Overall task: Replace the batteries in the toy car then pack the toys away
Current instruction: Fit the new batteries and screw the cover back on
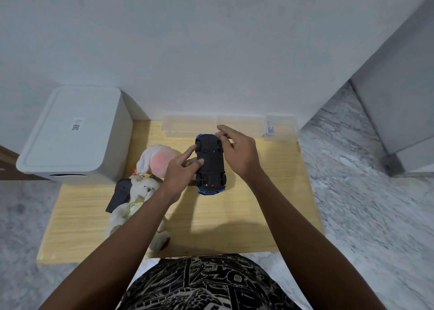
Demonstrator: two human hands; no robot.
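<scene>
Car flipped, belly up, over the table.
The car (210, 165) is steadied above the table (258, 204) by the left hand (182, 172), fingers pressed against its side; something small is pinched at its front wheel by the right hand (238, 151).

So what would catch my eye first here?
The blue toy car, flipped belly-up over the middle of the pale wooden table, with the left hand gripping its side and the right hand at its far end. Next, the white and pink plush toys lying left of it.
</scene>
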